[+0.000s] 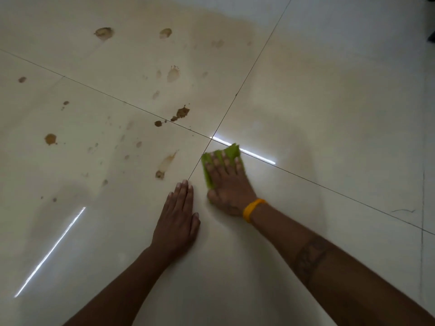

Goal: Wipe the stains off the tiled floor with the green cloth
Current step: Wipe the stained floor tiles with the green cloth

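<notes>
Down low, over a glossy cream tiled floor (329, 114) crossed by thin dark grout lines (150, 111) meeting just above the hands. Right hand (226, 184) flat on the green cloth (231, 150), fingers (213, 165) straight and spread, pressing it to the tile just right of the grout crossing; cloth edges showing beyond the fingertips and along the left side of the palm, slightly blurred. Yellow band (253, 208) around the right wrist, dark tattoo (310, 255) farther up the forearm. Left hand (179, 215) just beside the right one, palm down on bare tile, fingers straight and held together, holding nothing, fingertips near the grout line running up toward the crossing.

Brown stains scattered over the left half of the floor, all apart from the cloth: a dark splatter (181, 113) just above the diagonal grout line, a small dark spot (158, 123) beside it, a streaked smear (164, 165) on the tile left of the cloth, a round blot (50, 139) farther left, and two paler blotches (104, 33) (165, 33) near the top. Fainter marks between them, some shaped like small footprints (173, 74). Broad pale tan smearing (223, 27) across the upper middle. Bright streaks of reflected light (256, 156) just right of the cloth and lower left (51, 250).
</notes>
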